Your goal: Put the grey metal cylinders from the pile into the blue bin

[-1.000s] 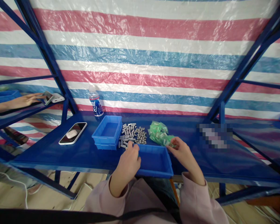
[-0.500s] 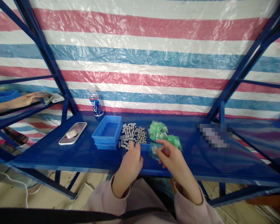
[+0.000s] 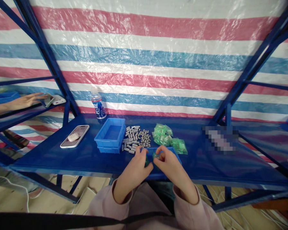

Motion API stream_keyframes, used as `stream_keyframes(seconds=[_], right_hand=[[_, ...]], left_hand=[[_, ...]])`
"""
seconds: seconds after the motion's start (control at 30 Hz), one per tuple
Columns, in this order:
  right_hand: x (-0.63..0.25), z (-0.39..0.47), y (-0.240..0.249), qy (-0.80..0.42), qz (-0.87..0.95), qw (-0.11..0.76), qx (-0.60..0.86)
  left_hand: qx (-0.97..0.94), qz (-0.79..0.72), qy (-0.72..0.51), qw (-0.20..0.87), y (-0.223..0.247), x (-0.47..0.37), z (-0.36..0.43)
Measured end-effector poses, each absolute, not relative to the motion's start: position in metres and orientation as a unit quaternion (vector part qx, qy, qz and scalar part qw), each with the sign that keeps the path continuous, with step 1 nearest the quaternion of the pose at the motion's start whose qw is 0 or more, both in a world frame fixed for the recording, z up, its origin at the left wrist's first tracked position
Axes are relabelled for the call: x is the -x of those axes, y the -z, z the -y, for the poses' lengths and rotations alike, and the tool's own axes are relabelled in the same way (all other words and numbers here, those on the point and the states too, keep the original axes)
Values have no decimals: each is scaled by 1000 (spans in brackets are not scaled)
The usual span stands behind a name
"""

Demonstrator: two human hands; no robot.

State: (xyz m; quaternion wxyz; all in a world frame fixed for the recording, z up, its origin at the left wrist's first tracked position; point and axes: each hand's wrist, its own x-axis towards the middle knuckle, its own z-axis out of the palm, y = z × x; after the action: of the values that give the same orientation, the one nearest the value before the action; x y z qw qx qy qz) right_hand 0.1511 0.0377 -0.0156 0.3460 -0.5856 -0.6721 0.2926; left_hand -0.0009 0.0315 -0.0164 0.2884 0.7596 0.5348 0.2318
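My right hand is closed with its fingertips on a small green plastic bag, mostly hidden by the fingers. Close by, my left hand has its fingers curled, and a bit of green shows beside its thumb, so it seems to grip the same bag. Both hands are over a blue tray near the table's front edge. Just beyond them lie a heap of grey metal cylinders and a heap of short metal fittings. More green bags with small parts are piled to the right of these.
Stacked blue bins stand left of the metal parts. A phone with a white case on top lies further left, and a drink bottle stands behind. Another person's hand is at the left shelf. A blurred item lies right.
My right hand has moved left with the green bag, closer to my left hand. The left hand has turned inward towards the bag. More of the blue tray shows.
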Motion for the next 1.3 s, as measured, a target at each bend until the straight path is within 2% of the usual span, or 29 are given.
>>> stream_keyframes(seconds=[0.27,0.5,0.67,0.9,1.3], right_hand=[[-147,-41,15,-371,657,338,563],[-146,-42,18,-429,618,381,537],[-147,-43,26,-424,633,415,497],[-150,-38,23,-369,665,371,532],[-150,-34,20,-341,758,317,456]], left_hand=[[-766,-509,-243,309,21,3,-32],[-764,-495,-264,319,16,2,-33],[-756,-507,-276,307,19,-1,-32],[-755,-533,-278,263,19,-3,-32],[-740,-596,-238,201,18,-12,-35]])
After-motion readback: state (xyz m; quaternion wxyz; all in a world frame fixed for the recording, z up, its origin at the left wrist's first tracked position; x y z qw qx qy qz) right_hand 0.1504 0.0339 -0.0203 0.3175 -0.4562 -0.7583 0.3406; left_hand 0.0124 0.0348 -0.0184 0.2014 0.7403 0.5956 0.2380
